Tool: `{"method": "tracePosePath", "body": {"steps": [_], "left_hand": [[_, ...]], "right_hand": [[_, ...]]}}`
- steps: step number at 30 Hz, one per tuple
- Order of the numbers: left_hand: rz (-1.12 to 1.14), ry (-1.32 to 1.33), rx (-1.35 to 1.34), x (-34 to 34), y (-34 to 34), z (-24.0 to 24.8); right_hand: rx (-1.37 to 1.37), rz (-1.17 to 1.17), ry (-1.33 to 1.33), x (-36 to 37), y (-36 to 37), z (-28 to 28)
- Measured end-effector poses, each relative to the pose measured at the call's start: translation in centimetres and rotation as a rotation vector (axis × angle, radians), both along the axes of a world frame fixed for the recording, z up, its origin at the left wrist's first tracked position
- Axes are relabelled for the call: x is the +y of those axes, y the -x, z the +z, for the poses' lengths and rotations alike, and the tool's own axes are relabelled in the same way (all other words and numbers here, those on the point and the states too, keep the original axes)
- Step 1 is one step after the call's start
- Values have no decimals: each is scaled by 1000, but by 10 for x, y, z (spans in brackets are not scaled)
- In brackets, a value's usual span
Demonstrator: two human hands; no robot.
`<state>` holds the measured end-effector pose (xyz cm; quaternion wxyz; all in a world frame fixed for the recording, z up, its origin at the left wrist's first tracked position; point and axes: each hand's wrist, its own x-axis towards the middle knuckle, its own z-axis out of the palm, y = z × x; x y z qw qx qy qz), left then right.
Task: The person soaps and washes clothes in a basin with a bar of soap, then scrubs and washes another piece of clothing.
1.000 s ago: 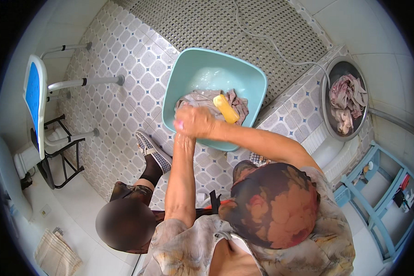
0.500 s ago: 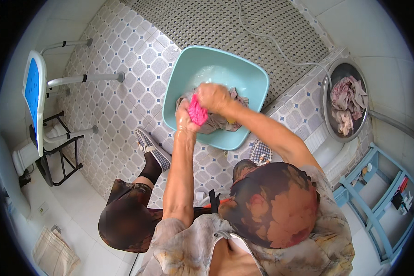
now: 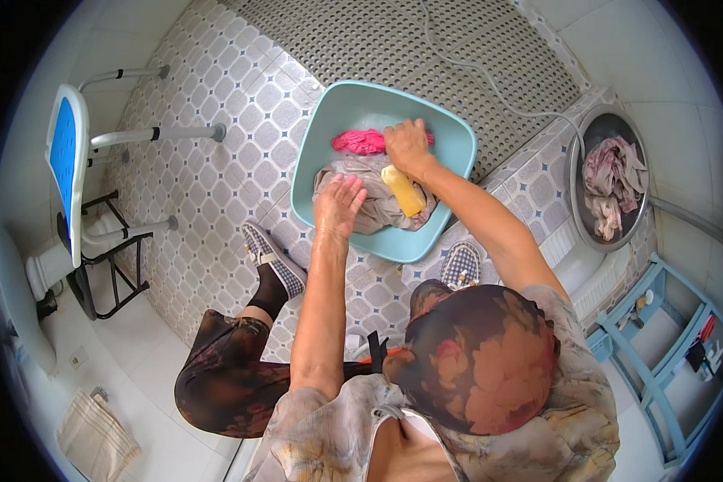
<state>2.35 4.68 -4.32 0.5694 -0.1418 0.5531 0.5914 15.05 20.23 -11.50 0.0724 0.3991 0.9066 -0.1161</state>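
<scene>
A pale turquoise basin stands on the floor in front of me, holding wet laundry. Bright pink cloth lies stretched across its far part. My right hand is curled over this cloth, with pink showing on both sides of it. Over the near left part of the basin, my left hand is open, palm up and wet, holding nothing. Beneath it lies a greyish-beige garment. A yellow bar with a whitish end, like laundry soap, rests on this garment.
At the right, a round metal basin holds crumpled clothes, and a hose runs above it. A light-blue rack stands lower right. Grey perforated mat covers the far floor. A blue-seated shower chair is at left.
The pink cloth, bunched between both hands before, now lies stretched in the basin's far part. My left hand has let go and opened; my right hand has moved right, uncovering the yellow bar.
</scene>
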Motion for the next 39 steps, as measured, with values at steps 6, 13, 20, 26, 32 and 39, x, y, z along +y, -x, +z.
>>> {"method": "tracePosePath", "body": {"steps": [6, 13, 20, 26, 32, 39], "left_hand": [[100, 6, -572, 1, 0, 6], [-65, -200, -599, 6, 6, -2], [-94, -266, -429, -24, -12, 25], [-283, -137, -274, -43, -26, 53], [26, -369, -905, -39, -53, 71], [-35, -401, -1131, -51, -48, 48]], "right_hand": [[656, -14, 53, -27, -15, 73], [884, -27, 743, -68, -23, 126], [763, -219, 1031, -73, -17, 133], [780, -44, 972, -69, -16, 89], [1096, -137, 2484, -60, -21, 104], [829, 16, 2050, -61, 11, 104]]}}
